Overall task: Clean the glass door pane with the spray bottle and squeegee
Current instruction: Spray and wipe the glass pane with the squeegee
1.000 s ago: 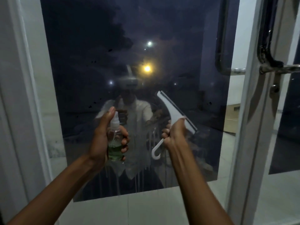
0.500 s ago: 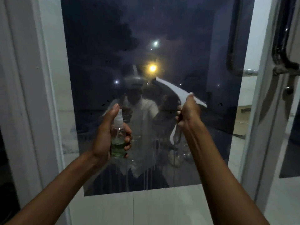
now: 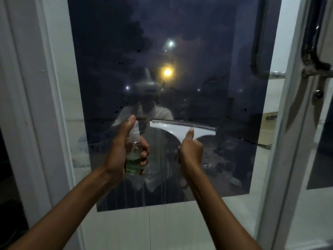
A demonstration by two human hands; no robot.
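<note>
The dark glass pane (image 3: 180, 51) fills the middle of the head view and mirrors a person in white. My left hand (image 3: 119, 152) grips a small clear spray bottle (image 3: 134, 156) with green liquid, held upright close to the glass, thumb raised beside the nozzle. My right hand (image 3: 191, 152) holds a white squeegee (image 3: 182, 129) by its handle, thumb up. Its blade lies level against the glass at mid height. Thin wet streaks run down the pane below both hands.
A white door frame (image 3: 50, 105) borders the pane on the left. Another frame post (image 3: 292, 123) stands at the right, with a metal door handle (image 3: 313, 67) beyond it. Small dark specks dot the glass. A pale floor shows below.
My right hand turned the squeegee from a slanted position to level and set its blade on the glass, lower than half a second ago. The left hand kept the bottle steady.
</note>
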